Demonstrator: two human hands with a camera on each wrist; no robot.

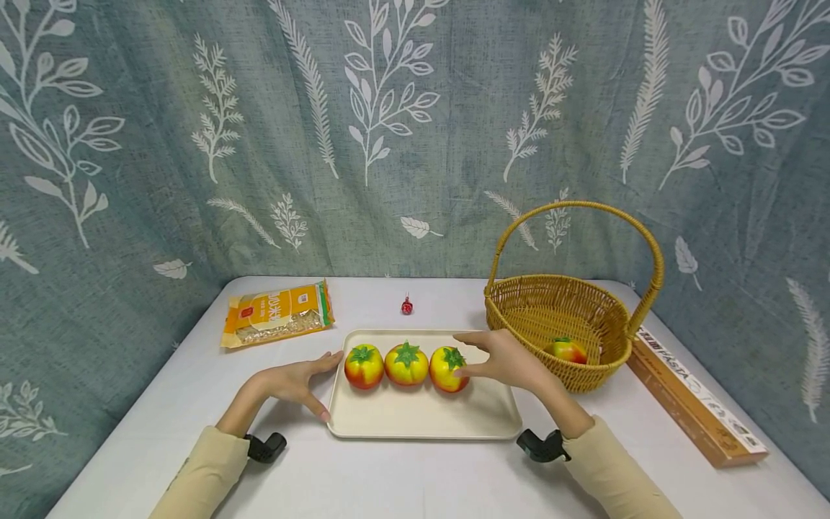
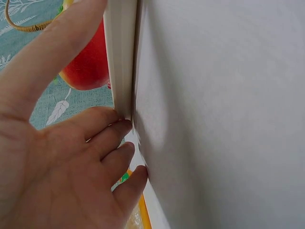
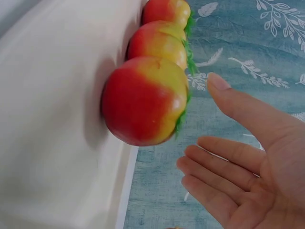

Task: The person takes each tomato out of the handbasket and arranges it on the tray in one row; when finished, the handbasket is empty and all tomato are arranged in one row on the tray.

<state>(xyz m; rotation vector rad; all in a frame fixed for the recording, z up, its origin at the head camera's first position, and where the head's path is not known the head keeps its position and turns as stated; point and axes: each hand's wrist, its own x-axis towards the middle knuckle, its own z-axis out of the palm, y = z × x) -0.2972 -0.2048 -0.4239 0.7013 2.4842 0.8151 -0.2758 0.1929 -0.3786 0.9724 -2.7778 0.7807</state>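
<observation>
Three red-and-yellow tomatoes with green leafy tops stand in a row on a cream tray: the left tomato (image 1: pixel 364 369), the middle tomato (image 1: pixel 405 366) and the right tomato (image 1: pixel 444 376). The tray (image 1: pixel 421 419) lies flat on the table. At its left edge is my left hand (image 1: pixel 290 382), thumb and fingers spread, the fingertips at the rim in the left wrist view. My right hand (image 1: pixel 509 360) hovers over the tray's right side with thumb and fingers apart around the right tomato. In the right wrist view a gap shows between this hand and the nearest tomato (image 3: pixel 143 102).
A wicker basket (image 1: pixel 551 288) with a tall handle stands at the back right, another tomato (image 1: pixel 569 351) inside. Beside it lies a long pasta box (image 1: pixel 697 404). A yellow packet (image 1: pixel 279 315) lies at the back left, and a small red item (image 1: pixel 406 307) behind the tray.
</observation>
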